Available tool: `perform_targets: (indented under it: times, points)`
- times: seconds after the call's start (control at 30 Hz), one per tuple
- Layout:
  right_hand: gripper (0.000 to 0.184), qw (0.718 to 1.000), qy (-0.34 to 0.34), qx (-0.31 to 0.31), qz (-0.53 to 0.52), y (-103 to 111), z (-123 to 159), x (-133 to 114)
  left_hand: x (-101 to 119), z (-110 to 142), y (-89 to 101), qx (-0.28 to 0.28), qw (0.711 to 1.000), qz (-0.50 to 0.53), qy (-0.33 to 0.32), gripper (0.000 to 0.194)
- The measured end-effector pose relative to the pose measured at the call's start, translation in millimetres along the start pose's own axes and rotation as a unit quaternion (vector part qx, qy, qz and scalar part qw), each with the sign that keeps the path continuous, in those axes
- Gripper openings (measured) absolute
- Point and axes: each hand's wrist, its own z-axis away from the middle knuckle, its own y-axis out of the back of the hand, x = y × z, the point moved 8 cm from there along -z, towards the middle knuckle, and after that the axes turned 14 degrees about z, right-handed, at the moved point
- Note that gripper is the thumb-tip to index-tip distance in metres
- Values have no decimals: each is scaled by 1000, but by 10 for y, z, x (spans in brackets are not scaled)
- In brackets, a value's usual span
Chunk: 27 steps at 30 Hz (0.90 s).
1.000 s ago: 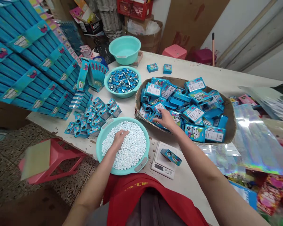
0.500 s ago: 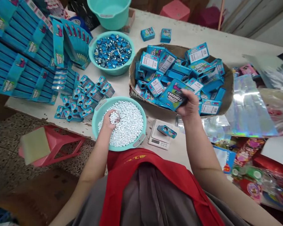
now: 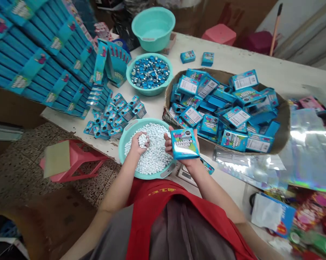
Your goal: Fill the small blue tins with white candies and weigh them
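Note:
My left hand is cupped around a heap of small white candies inside a turquoise basin. In my right hand is a blue candy box, its printed front turned up, at the basin's right rim. Partly hidden below my right forearm are a white kitchen scale and a box lying on it. Right of the basin, a cardboard tray holds a pile of similar blue boxes.
A second basin holds blue and silver caps; another basin stands behind it. Small blue boxes with round holes stand grouped at left, beside stacked display cartons. Two boxes lie at the back. Plastic sheets lie at right.
My right hand has brought the blue box from over the cardboard tray left to the basin's rim. My left hand stays in the basin with its candies. The camera view has shifted.

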Motion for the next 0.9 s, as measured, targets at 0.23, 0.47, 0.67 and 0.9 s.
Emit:
perform_targets:
  times: [0.23,0.47,0.67,0.9]
  points:
    - [67,996,-42,75,26,105,-52,210,12,196,-124,-1,1000,28,8,13]
    - [42,877,136,174,426,-34,-114,-190,331,727,-738,-114,980,17,-163,20]
    - [37,808,183,174,532,-320,-167,-166,421,895,-879,-111,941,-16,-319,27]
    - [32,772,179,160,589,-408,-149,-170,376,910,-880,-95,928,-37,-359,30]
